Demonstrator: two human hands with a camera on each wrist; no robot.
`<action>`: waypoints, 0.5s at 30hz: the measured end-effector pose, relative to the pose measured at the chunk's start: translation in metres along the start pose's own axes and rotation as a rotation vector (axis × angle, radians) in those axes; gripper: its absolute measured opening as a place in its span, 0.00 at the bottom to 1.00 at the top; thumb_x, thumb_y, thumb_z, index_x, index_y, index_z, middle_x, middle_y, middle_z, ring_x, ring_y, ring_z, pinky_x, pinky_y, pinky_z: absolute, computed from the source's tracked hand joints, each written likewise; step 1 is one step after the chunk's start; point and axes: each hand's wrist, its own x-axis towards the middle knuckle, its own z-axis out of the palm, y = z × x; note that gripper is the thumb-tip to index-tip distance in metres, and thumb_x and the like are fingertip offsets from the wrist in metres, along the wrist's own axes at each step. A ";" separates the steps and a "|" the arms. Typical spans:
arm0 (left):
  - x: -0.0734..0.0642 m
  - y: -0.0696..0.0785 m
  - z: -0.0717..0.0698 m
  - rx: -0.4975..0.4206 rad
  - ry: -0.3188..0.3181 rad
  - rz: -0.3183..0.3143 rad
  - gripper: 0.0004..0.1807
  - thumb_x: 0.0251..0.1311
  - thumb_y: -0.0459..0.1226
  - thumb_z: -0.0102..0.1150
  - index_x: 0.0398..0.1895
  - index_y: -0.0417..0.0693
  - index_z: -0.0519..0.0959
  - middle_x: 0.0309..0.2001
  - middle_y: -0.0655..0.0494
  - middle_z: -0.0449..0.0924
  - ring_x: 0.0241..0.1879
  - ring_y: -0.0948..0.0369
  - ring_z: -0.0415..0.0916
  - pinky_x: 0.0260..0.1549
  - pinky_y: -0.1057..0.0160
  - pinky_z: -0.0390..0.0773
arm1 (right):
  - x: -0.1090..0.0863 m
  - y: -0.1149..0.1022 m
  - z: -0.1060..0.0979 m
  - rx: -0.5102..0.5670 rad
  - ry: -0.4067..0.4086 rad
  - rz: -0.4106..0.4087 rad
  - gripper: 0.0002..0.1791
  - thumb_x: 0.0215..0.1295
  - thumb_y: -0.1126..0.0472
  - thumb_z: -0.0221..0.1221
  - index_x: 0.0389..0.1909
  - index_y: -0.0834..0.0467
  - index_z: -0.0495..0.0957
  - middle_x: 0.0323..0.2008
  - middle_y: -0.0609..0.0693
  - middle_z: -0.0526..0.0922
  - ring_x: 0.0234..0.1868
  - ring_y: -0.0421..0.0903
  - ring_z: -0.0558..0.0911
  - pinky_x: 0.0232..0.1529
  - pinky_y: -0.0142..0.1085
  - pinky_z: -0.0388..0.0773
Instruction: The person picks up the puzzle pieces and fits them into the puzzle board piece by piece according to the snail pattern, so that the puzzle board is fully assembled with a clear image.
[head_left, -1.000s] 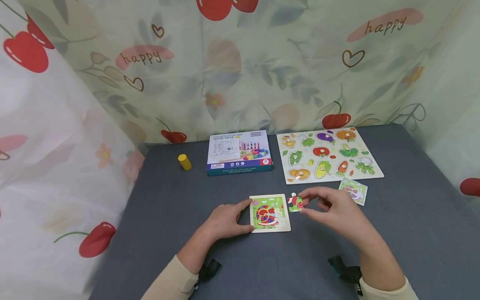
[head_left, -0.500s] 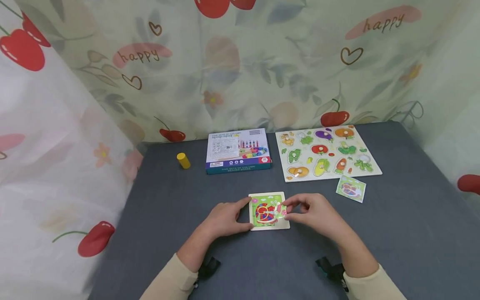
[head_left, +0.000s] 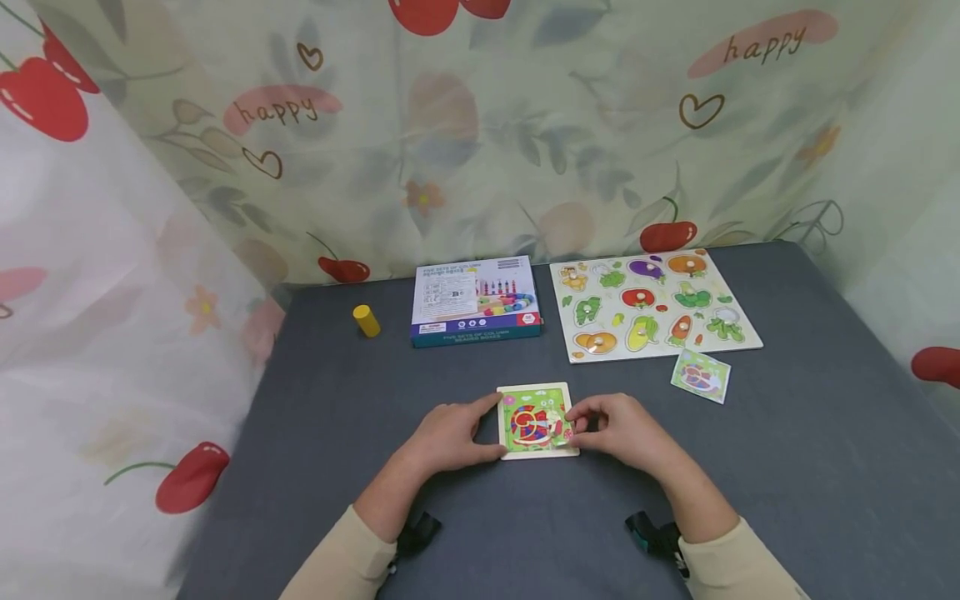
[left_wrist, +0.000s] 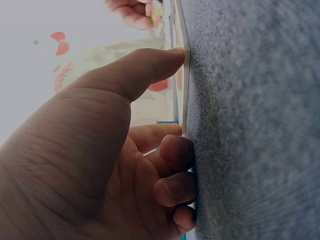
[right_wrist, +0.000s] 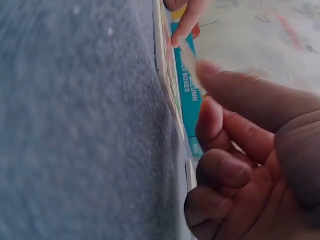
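Note:
A small square jigsaw puzzle in a pale wooden frame (head_left: pixel 534 456) lies on the table, showing a red and blue spiral-shelled snail on green. At its left side rests my left hand (head_left: pixel 450 437), index finger at the upper corner and thumb at the lower one. The left wrist view has that thumb pressing the frame's edge (left_wrist: pixel 187 75), with the other fingers bent below. My right hand (head_left: pixel 626 429) pinches a puzzle piece (head_left: pixel 559 432) between thumb and fingers over the frame's right part. In the right wrist view the piece (right_wrist: pixel 189 62) is tilted above the board.
Behind the puzzle lies a boxed bead set (head_left: pixel 476 304). A vegetable peg board (head_left: pixel 615 321) is at the back right, with a small snail picture card (head_left: pixel 701 377) at its front edge. A yellow cylinder (head_left: pixel 367 321) stands left of the box. Patterned cloth encloses the table.
My right hand has carried the puzzle piece leftward from beside the frame to over its right part, and tilted it. My left hand stays at the frame's left edge.

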 end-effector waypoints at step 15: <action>0.001 0.002 0.000 -0.004 0.002 -0.001 0.49 0.57 0.63 0.67 0.80 0.58 0.63 0.23 0.59 0.70 0.22 0.61 0.67 0.25 0.61 0.62 | 0.004 0.013 0.009 -0.104 0.000 -0.048 0.14 0.56 0.60 0.77 0.40 0.58 0.84 0.25 0.44 0.74 0.23 0.41 0.71 0.28 0.34 0.68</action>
